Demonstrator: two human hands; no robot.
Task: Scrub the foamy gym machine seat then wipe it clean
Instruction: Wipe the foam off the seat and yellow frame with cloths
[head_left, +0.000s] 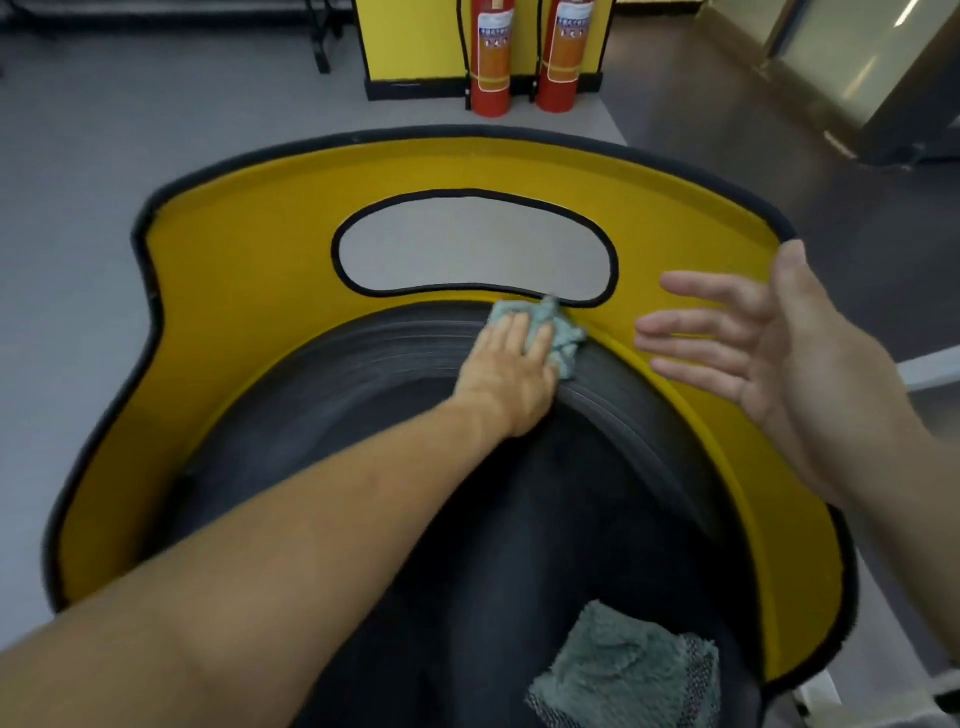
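Best to work the blue cloth (560, 332) along the seam, pressing evenly with the flat fingers of the left hand (511, 366). The right hand (753, 343) hovers spread, holding nothing. The black seat pad (363, 415) sits inside its yellow shell (234, 291), dark and ribbed at the far edge, with no foam visible. A grey towel (623, 670) lies on its near end.

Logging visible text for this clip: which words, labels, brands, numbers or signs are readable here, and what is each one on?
Label on the left fire extinguisher: a blue heading and lines of print, too blurred to read.
Label on the right fire extinguisher: same kind of label, also too blurred to read.
Nothing else in view carries any text.
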